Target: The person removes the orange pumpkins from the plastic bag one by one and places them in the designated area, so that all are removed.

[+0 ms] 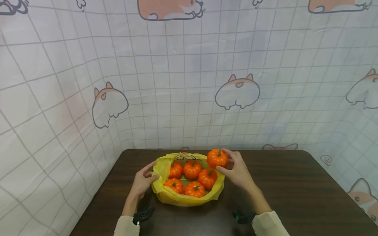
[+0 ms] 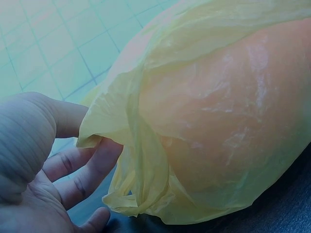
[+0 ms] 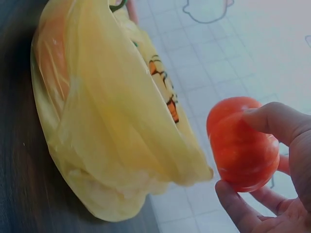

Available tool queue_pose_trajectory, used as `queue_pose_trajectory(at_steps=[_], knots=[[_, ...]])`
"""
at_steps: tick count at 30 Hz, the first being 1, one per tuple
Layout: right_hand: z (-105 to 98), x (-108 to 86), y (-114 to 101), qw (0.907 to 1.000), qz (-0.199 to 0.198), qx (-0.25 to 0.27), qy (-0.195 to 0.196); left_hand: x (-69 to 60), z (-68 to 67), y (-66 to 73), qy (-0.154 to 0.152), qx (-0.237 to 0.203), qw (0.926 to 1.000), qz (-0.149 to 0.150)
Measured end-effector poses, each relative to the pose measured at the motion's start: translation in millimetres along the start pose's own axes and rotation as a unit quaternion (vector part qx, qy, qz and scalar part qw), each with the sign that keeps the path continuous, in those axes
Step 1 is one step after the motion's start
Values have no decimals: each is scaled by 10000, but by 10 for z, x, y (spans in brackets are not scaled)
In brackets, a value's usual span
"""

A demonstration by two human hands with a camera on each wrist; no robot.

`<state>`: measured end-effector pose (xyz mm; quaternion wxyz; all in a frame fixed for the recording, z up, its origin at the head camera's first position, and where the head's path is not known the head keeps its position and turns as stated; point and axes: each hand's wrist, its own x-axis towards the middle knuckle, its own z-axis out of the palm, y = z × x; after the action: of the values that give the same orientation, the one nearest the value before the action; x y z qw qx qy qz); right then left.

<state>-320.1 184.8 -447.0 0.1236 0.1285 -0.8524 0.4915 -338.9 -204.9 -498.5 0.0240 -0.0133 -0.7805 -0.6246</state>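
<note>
A yellow plastic bag lies open on the table, with several small orange pumpkins inside. At its left rim, my left hand pinches the thin plastic between thumb and fingers; the left wrist view shows the bag's folded edge there. My right hand grips one pumpkin above the bag's right rim. In the right wrist view, thumb and fingers hold that pumpkin from its sides, apart from the bag.
The dark wooden table extends to both sides of the bag. Behind it hangs a white gridded cloth with cartoon dogs. Each wrist carries a black strap device, such as the left one.
</note>
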Motion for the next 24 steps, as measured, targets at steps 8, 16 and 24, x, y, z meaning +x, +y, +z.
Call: queue_pose_trajectory(at_steps=[8,16,24], knots=[[-91,29,109,9997,183,-65,131,9,-19,-28,-87,107,9999,4],[-187,52,220,9993,311,30,227,13,-22,-22,-90,108,9999,16],[-275,33,332,9979,567,-80,302,12,-21,-23,-58,105,9999,-18]])
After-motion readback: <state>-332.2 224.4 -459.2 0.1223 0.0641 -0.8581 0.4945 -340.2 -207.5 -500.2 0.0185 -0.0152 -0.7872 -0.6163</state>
